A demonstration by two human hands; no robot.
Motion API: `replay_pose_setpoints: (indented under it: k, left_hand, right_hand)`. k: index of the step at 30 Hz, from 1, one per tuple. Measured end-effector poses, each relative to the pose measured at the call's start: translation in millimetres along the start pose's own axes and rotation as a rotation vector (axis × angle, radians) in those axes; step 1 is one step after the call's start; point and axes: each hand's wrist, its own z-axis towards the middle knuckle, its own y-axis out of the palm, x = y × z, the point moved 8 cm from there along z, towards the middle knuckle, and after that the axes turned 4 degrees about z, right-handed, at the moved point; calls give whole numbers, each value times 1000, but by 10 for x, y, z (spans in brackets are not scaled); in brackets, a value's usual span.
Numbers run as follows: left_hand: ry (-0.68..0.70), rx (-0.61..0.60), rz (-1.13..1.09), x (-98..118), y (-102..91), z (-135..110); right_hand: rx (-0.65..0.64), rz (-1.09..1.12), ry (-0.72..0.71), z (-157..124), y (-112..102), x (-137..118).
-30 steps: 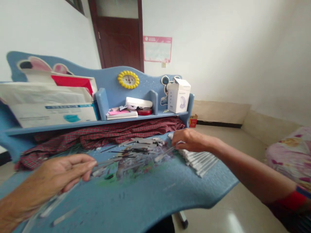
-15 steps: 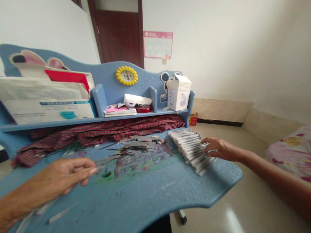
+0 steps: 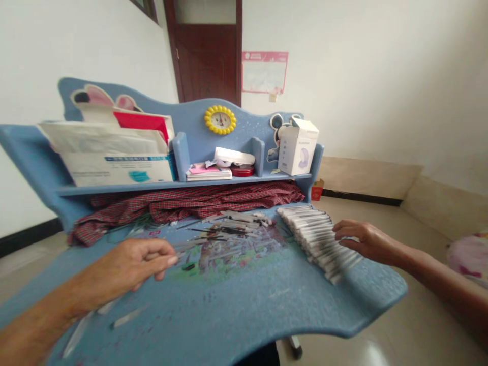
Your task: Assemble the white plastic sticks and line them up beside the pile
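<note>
**Two Hands at a Blue Desk Full of Little Tubes**

Close by, a few loose clear tubes [image 3: 129, 316] lay on the blue desk [image 3: 229, 315], near the left arm. The left hand [image 3: 143, 264] was just above the desk. Its thumb and first finger were pinched together at the tips, but I cannot tell if something tiny was between them. A small black bit [image 3: 188, 267] lay just past those fingertips.

Over on the right side of the desk was a big pile of white and grey tubes [image 3: 316, 231], laid side by side like pens. The right hand [image 3: 362, 239] was at the right end of it. Its fingers were loose and a bit bent, with a gap by the thumb. I cannot tell if they touched the pile.

A messy heap of thin dark and pale sticks [image 3: 232, 229] lay between the hands, farther back. Behind it was a crumpled red checked cloth [image 3: 198, 201], under the shelf [image 3: 114, 189]. A big box with a blue mask picture [image 3: 122, 173] and a white box [image 3: 299, 150] stood on the shelf. Behind them was a yellow flower clock [image 3: 220, 120]. Farthest off was a brown door [image 3: 208, 63].
</note>
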Motion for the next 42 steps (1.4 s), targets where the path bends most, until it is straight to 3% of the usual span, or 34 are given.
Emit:
replay_pose_setpoints:
  k: [6,8,12,18,28,35,39,42]
  left_hand:
    - [22,-12,6,-2,-6,-47]
    - [26,-8,15,-15,-21,-51]
    - [42,-1,41,-71,-52,-53]
    - [67,14,94,-169,-58,-32]
    - [105,31,105,-121,-48,-77]
    - [130,67,81,-129,-53,-65]
    - [162,205,78,-54,-142,-92]
    - [220,313,60,68,-185,-155]
  right_hand:
    - [12,-32,-121,547,92,-778]
    - [-41,-109,-74,815,223,-953]
    - [-177,-290,123,1337,551,-1056]
    - [-214,-365,192,1805,866,-1140]
    - [-248,-415,250,1881,984,-1124]
    - [-236,-426,212,1840,863,-1195]
    - [-216,-421,148,1737,761,-1398]
    - [-202,-402,52,1660,752,-1685]
